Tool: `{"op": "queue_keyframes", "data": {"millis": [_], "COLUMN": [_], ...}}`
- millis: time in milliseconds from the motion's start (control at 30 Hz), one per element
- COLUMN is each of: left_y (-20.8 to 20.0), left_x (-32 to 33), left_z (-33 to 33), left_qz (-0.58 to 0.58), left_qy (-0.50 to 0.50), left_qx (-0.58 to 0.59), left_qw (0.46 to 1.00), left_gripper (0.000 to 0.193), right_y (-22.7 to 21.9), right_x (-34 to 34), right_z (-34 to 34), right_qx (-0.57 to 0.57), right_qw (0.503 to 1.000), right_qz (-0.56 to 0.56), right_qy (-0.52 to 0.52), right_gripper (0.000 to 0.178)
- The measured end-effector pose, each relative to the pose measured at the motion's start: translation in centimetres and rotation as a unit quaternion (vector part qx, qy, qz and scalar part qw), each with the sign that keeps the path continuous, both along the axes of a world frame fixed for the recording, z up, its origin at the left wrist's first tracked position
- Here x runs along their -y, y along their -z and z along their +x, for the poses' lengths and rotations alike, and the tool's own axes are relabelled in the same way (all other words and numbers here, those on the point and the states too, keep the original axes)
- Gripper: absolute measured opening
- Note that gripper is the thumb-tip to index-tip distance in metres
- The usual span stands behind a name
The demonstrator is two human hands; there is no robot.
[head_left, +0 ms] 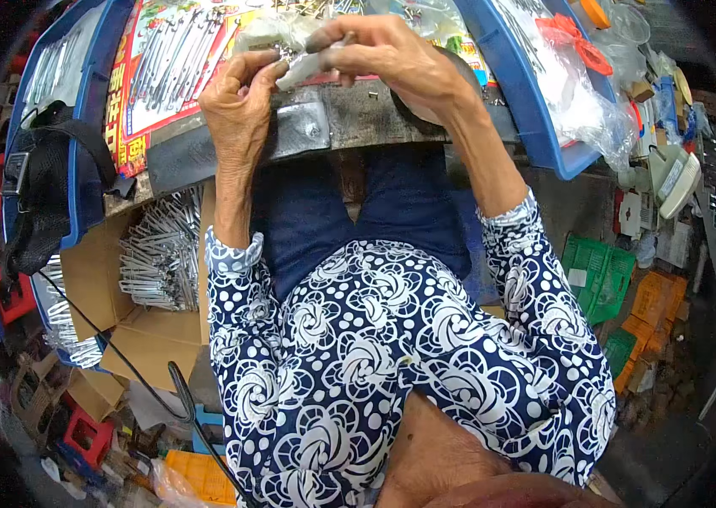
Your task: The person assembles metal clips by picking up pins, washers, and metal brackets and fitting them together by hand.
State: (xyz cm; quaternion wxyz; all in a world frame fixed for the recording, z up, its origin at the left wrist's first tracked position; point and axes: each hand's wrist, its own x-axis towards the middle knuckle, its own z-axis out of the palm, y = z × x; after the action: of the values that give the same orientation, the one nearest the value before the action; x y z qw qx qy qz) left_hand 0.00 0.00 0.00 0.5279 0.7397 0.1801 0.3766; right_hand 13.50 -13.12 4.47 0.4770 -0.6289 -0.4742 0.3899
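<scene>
My left hand (pixel 241 91) is raised over the near edge of the workbench (pixel 356 108), with thumb and fingers pinched together. Small shiny metal bits show by its fingertips, too small to name. Across from it, my right hand (pixel 396 61) has its fingers bent and drawn together. Something small may be between them, but slight blur hides what it is. Behind the hands lies a crumpled clear plastic bag (pixel 294 32), with small brass-coloured pieces (pixel 303 8) farther back. A pile of long thin metal strips (pixel 173 61) rests on red printed sheets left of my hands.
Blue trays stand at left (pixel 92 93) and right (pixel 530 118), both with metal strips. A black strap (pixel 78 135) hangs over the left one. Below it, a cardboard box (pixel 87 275) holds many metal pieces. A green crate (pixel 602 273) and orange crates (pixel 656 300) stand at lower right.
</scene>
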Motion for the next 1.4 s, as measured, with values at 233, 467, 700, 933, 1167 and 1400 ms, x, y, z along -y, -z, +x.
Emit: {"op": "queue_keyframes", "data": {"millis": [233, 467, 700, 933, 1167, 1400], "left_y": [-0.1, 0.5, 0.3, 0.4, 0.6, 0.3], "left_x": [0.6, 0.6, 0.6, 0.6, 0.5, 0.7], "left_z": [-0.3, -0.3, -0.2, -0.3, -0.3, -0.2], "left_qz": [0.044, 0.038, 0.03, 0.086, 0.102, 0.085], "left_qy": [-0.007, -0.009, -0.017, -0.017, -0.016, -0.005], "left_qx": [-0.017, -0.024, -0.061, -0.031, -0.025, -0.032], "left_qw": [0.999, 0.999, 0.998, 0.996, 0.994, 0.996], "left_gripper": [0.01, 0.009, 0.009, 0.007, 0.007, 0.007], "right_y": [2.7, 3.5, 3.7, 2.9, 2.9, 3.5], "right_x": [2.9, 1.2, 0.4, 3.2, 4.3, 2.0], "right_z": [-2.5, -4.9, -5.3, -0.5, 4.0, 3.7], "right_qx": [0.408, 0.539, 0.536, 0.507, 0.588, 0.504], "right_qw": [0.9, 0.826, 0.819, 0.819, 0.776, 0.839], "right_qz": [-0.018, -0.05, -0.066, -0.001, 0.003, 0.009], "right_qy": [0.153, 0.156, 0.196, 0.268, 0.229, 0.203], "right_gripper": [0.015, 0.015, 0.018, 0.007, 0.01, 0.018]}}
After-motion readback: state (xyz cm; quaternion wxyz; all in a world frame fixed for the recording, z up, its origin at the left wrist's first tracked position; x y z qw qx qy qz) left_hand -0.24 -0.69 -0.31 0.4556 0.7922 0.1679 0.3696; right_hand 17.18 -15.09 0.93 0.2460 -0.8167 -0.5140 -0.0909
